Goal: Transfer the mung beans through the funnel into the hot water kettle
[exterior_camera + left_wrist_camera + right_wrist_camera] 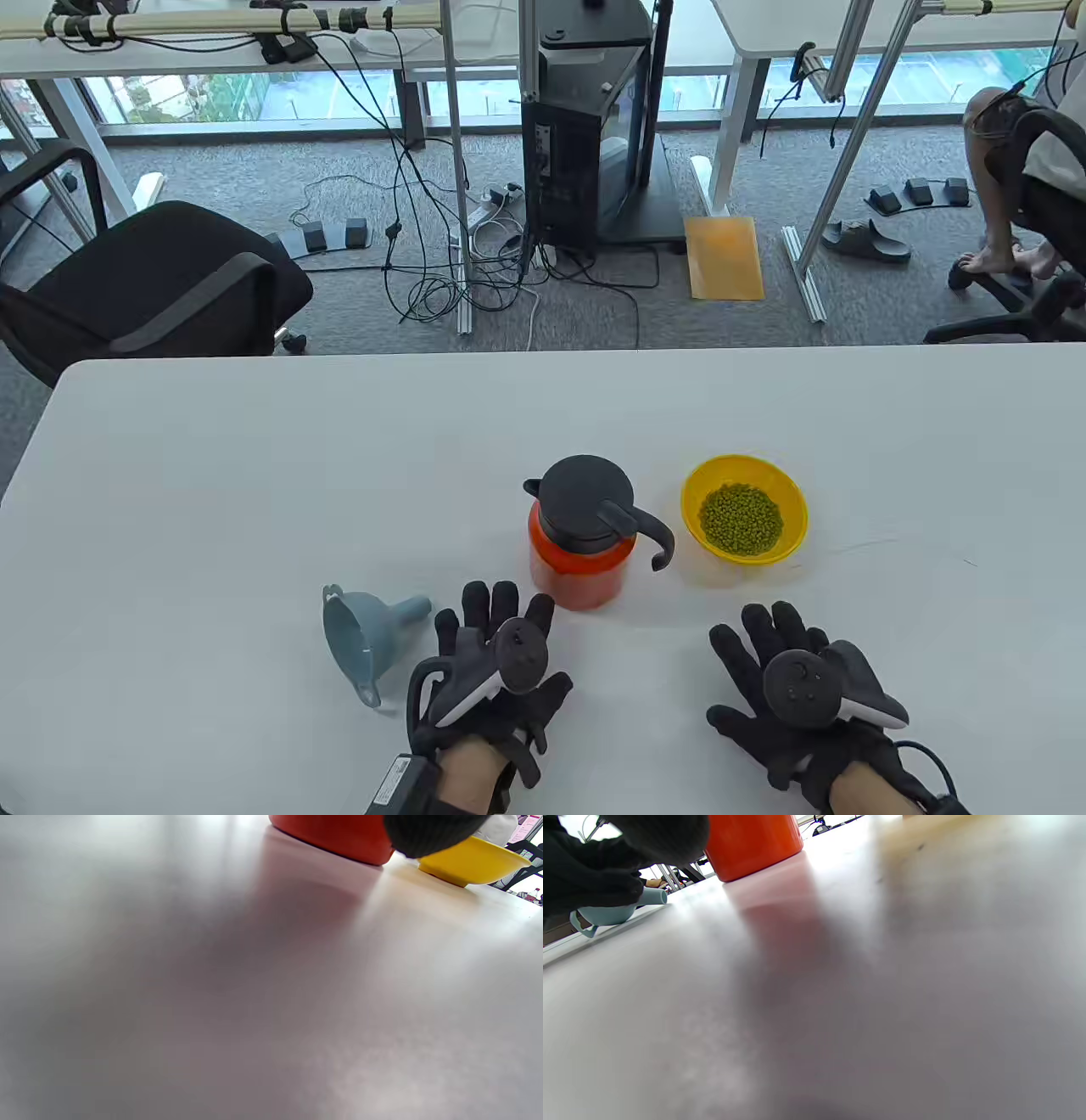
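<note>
Office bay behind: grey carpet, cable runs, a computer tower (pixel 585 127), a black chair (pixel 161 289) at left. White worktop (pixel 254 475) fills the lower half of the table view.

Task items sit toward the near edge, centre. Orange kettle (pixel 583 548) upright, black lid (pixel 588 495) on. Yellow bowl (pixel 744 519) just right of it, apart from it, holding the mung beans (pixel 741 519). Blue funnel (pixel 369 632) lies on its side left of the kettle, spout pointing toward the kettle, wide mouth toward the left edge.

Left hand (pixel 492 679) flat on the worktop, palm down, fingers spread, holding nothing; it lies just beside the funnel, contact not resolvable. Right hand (pixel 793 700) likewise flat, fingers splayed, empty, near the front edge below the bowl, well apart from it. Both wrist views look low across the worktop, consistent with hands resting.

Judgement: task not begun; start posture. Lid looks closed, so the next move likely calls for opening the kettle, then standing the funnel spout-down in its mouth before lifting the bowl. Funnel needs reorienting from its side-lying pose.
</note>
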